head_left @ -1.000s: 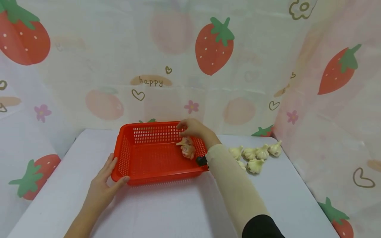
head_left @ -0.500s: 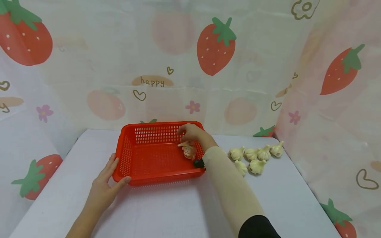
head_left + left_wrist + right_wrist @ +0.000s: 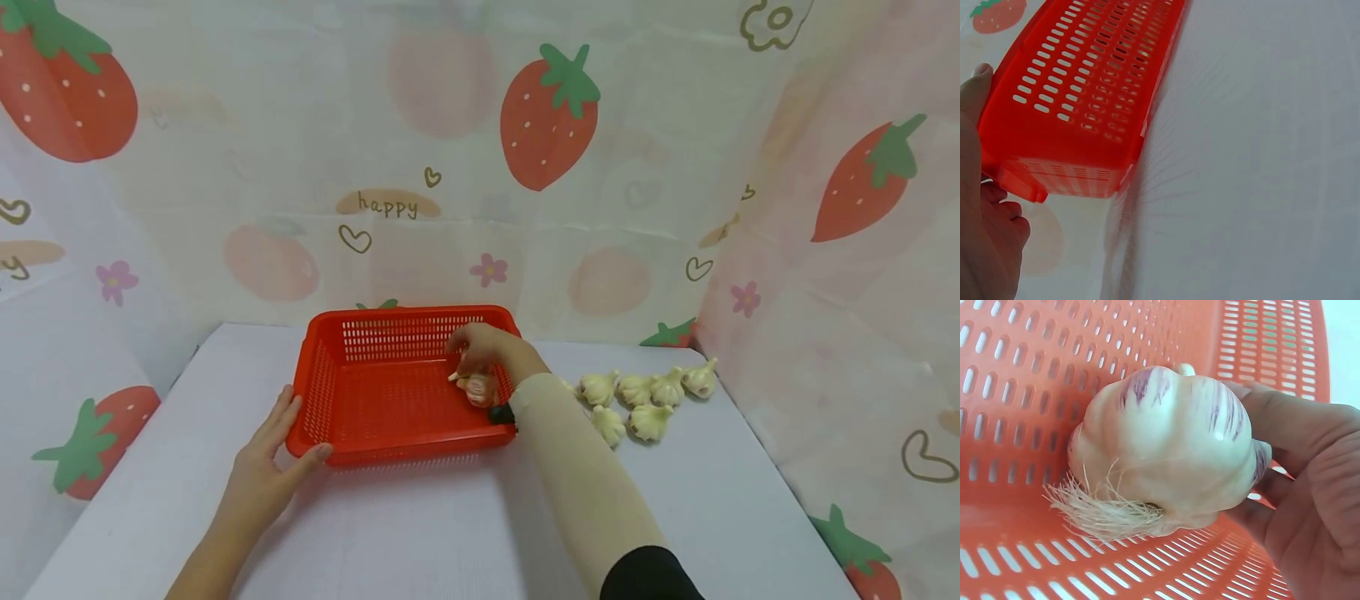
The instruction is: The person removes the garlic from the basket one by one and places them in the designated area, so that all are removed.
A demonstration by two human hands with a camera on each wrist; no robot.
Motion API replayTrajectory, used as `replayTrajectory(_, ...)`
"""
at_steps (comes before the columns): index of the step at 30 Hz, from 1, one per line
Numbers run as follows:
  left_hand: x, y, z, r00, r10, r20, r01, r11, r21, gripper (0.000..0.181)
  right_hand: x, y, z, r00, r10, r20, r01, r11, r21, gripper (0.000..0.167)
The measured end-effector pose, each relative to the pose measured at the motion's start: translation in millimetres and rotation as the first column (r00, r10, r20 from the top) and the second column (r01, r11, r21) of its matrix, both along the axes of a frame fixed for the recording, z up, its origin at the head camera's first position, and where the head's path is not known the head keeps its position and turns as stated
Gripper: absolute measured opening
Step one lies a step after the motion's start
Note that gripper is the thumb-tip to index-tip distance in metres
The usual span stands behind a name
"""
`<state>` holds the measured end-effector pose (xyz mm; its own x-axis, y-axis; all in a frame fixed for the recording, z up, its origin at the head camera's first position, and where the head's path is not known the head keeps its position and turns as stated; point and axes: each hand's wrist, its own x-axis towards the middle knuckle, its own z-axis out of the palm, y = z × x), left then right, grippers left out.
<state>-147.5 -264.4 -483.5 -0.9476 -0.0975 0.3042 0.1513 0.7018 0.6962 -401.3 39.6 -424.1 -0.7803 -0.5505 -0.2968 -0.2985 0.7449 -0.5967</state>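
My left hand point(image 3: 258, 475) holds the near left corner of a red plastic basket point(image 3: 408, 454), its thumb at the front rim and its fingers along the left side. The left wrist view shows the fingers bent beside the basket's corner. Inside the basket, at its right end, my right hand point(image 3: 491, 350) reaches down over garlic bulbs. One purple-streaked garlic bulb point(image 3: 1166, 444) with dry roots fills the right wrist view. Behind it, the thumb and fingers close around a second bulb point(image 3: 1262, 461), which is mostly hidden.
Several pale garlic bulbs point(image 3: 648, 421) lie on the white table point(image 3: 405, 533), right of the basket. A strawberry-print cloth point(image 3: 420, 125) hangs behind and on both sides. A small black device point(image 3: 501, 414) sits at my right wrist.
My right hand has moved lower into the basket, over the garlic bulbs. The upper bulb is now mostly hidden by it. The left hand stays at the basket's corner.
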Motion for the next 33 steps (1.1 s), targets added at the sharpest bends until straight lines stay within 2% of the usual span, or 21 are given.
replayTrajectory(2,0.0,0.5,0.0,1.0,0.0,-0.003,0.0,1.0,-0.001,0.089,0.6,0.4,-0.4,1.0,0.003,-0.002,-0.003,1.0,0.024,0.044)
replayTrajectory(9,1.0,0.3,2.1,1.0,-0.001,-0.002,0.001,1.0,0.003,0.09,4.3,1.4,1.8,0.996,0.086,-0.021,-0.084,0.994,0.072,0.035)
replayTrajectory(13,1.4,0.5,3.0,1.0,-0.004,0.002,0.004,1.0,0.008,0.09,5.7,1.6,2.0,0.997,0.077,-0.027,-0.075,0.995,0.068,0.03)
replayTrajectory(18,-0.1,0.3,1.2,1.0,-0.005,-0.007,0.005,1.0,0.011,0.089,6.3,1.0,0.4,0.999,0.041,0.012,-0.041,0.999,0.028,0.023)
replayTrajectory(23,0.0,-0.3,-1.8,1.0,-0.01,-0.011,0.01,1.0,0.017,0.089,4.6,0.7,-4.1,0.998,0.044,0.036,-0.043,0.999,-0.011,0.018)
replayTrajectory(28,0.7,0.7,-0.3,1.0,-0.002,-0.004,0.002,1.0,0.005,0.089,2.2,-0.1,-4.7,0.999,0.038,0.013,-0.038,0.998,-0.044,0.014)
replayTrajectory(33,1.0,1.7,2.1,1.0,-0.004,-0.001,0.004,1.0,0.007,0.09,0.1,-1.2,-1.1,0.996,0.061,-0.071,-0.068,0.991,-0.112,0.009)
